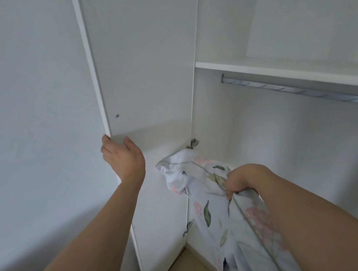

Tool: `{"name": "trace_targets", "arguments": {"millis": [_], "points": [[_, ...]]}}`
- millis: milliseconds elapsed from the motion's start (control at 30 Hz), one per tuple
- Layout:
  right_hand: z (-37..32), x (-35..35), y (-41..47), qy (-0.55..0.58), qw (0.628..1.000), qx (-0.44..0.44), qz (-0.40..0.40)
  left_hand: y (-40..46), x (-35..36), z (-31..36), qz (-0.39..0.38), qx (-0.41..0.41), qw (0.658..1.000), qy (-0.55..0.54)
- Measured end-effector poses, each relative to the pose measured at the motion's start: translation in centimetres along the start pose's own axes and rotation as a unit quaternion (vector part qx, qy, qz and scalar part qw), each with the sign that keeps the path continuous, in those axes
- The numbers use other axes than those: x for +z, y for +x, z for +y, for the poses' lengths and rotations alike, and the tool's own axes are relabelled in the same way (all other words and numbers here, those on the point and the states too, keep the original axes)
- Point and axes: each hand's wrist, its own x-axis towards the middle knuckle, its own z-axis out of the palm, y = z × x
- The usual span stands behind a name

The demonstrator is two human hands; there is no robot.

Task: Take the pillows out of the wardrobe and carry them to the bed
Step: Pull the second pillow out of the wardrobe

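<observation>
White wardrobe [305, 48], left hand [122, 159] gripping door [136, 70] edge, right hand [237, 182] clutching floral pillow [194, 178]

Above our hands we see a white wooden wardrobe shelf [282, 73], a grey metal rail [298, 91] fixed beneath it.

Plain white wall [30, 84], beige floor [197, 270]

The lower end of the flowered pillow [207, 200] runs off the bottom edge, blurred there, so its full shape cannot be told. The right hand [237, 182] has its fingertips buried in the cloth. The left hand [121, 155] has its fingers partly behind the door [136, 70] edge. The rail [298, 90] and shelf [282, 73] are cut off at the right.
</observation>
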Motion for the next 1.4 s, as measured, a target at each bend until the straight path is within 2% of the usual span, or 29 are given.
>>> {"name": "trace_targets", "arguments": {"millis": [133, 200, 267, 433, 500, 600, 733, 967, 1167, 1400], "points": [[1.3, 0.8, 0.6, 0.003, 1.0, 0.019, 0.001, -4.0, -1.0, 0.7, 0.025, 0.084, 0.996, -0.016], [2.3, 1.1, 0.4, 0.014, 0.999, 0.035, -0.015, -7.0, -1.2, 1.0, -0.015, 0.134, 0.989, -0.054], [3.5, 1.4, -0.1, 0.022, 0.998, 0.047, -0.031, -9.8, -0.7, 1.7, -0.089, 0.189, 0.974, -0.088], [7.3, 2.2, -1.6, 0.077, 0.992, 0.092, -0.037, -15.0, 3.4, 4.7, -0.244, 0.361, 0.892, -0.12], [9.4, 2.5, -1.5, 0.1, 0.988, 0.117, -0.031, -16.7, 6.0, 5.8, -0.314, 0.402, 0.855, -0.091], [12.9, 3.0, -1.3, 0.144, 0.977, 0.156, -0.007, -18.6, 9.9, 6.6, -0.404, 0.464, 0.788, 0.012], [15.7, 2.6, -1.4, 0.179, 0.963, 0.202, 0.015, -20.2, 14.4, 7.9, -0.469, 0.459, 0.743, 0.13], [18.0, 0.9, -0.6, 0.184, 0.951, 0.244, 0.055, -20.9, 19.9, 9.0, -0.509, 0.453, 0.708, 0.185], [19.2, 0.8, 0.3, 0.211, 0.935, 0.283, 0.043, -20.8, 23.4, 9.1, -0.514, 0.468, 0.69, 0.201], [19.6, 2.0, 1.4, 0.256, 0.914, 0.312, 0.029, -20.6, 25.5, 8.1, -0.49, 0.5, 0.689, 0.19]]}}
